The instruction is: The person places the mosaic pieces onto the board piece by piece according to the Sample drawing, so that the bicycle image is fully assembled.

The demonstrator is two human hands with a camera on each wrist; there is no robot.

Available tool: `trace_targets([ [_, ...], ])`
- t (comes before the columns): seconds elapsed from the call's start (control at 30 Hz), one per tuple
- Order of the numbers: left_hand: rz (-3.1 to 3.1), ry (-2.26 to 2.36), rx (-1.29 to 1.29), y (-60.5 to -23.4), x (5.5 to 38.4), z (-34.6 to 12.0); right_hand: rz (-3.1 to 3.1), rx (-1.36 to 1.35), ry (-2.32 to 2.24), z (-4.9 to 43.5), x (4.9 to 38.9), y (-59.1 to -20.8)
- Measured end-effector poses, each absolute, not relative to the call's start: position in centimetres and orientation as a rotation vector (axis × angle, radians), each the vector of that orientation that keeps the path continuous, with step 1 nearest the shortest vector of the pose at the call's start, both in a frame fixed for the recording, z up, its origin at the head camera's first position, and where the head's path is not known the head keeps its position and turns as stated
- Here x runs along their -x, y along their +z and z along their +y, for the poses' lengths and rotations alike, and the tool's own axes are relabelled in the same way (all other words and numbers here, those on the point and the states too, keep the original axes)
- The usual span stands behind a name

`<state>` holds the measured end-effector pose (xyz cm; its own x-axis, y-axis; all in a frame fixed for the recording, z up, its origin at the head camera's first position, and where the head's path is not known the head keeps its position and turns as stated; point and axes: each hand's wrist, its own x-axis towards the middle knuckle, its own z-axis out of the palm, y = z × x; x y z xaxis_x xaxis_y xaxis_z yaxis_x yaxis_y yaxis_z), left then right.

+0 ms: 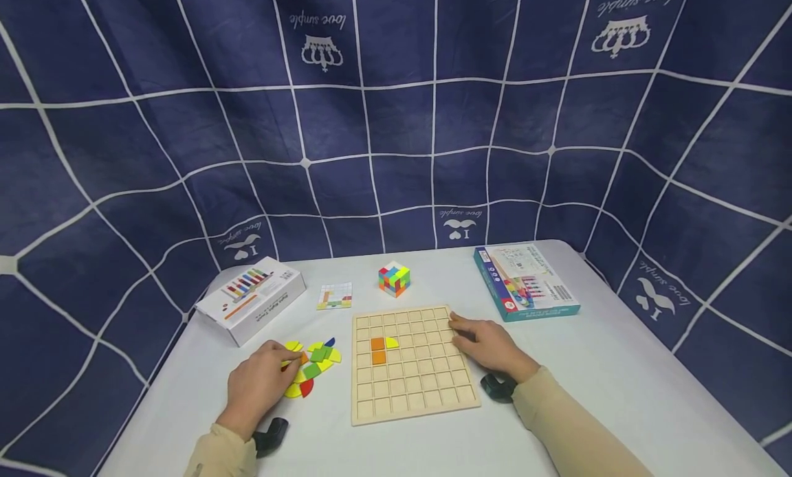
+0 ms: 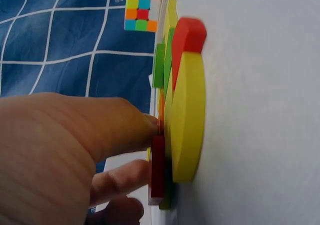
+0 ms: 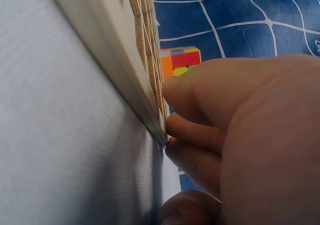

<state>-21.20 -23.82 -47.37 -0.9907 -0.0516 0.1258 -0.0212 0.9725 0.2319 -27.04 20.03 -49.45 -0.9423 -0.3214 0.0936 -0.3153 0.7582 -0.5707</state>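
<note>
Over at the left, my left hand (image 1: 260,381) reaches into a loose pile of flat coloured pieces and pinches an orange square piece (image 1: 304,358). In the left wrist view, the thumb tip meets this orange piece's edge, and part of the grip is hidden. Around it lie green squares (image 1: 312,370), a red quarter-circle piece (image 1: 306,387) and several yellow curved pieces. My right hand (image 1: 489,343) grips the right edge of a wooden grid board (image 1: 414,377), thumb and fingertips against it. Two orange squares (image 1: 378,350) and a yellow quarter-circle piece (image 1: 392,342) sit in the board's cells.
A pattern card (image 1: 335,296) lies behind the pile, with a colourful puzzle cube (image 1: 394,279) to its right. A white box (image 1: 254,300) stands at the back left, and a teal-edged box (image 1: 526,281) at the back right. A blue checked curtain (image 1: 396,119) surrounds the white table (image 1: 322,449).
</note>
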Motion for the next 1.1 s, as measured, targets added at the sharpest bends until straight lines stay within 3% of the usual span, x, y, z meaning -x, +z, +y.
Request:
trace_targets([
  [1.1, -2.849, -0.416, 0.008, -47.26, 20.99, -23.08, 2.939, 0.55, -0.961, 19.86, 26.81, -49.15],
])
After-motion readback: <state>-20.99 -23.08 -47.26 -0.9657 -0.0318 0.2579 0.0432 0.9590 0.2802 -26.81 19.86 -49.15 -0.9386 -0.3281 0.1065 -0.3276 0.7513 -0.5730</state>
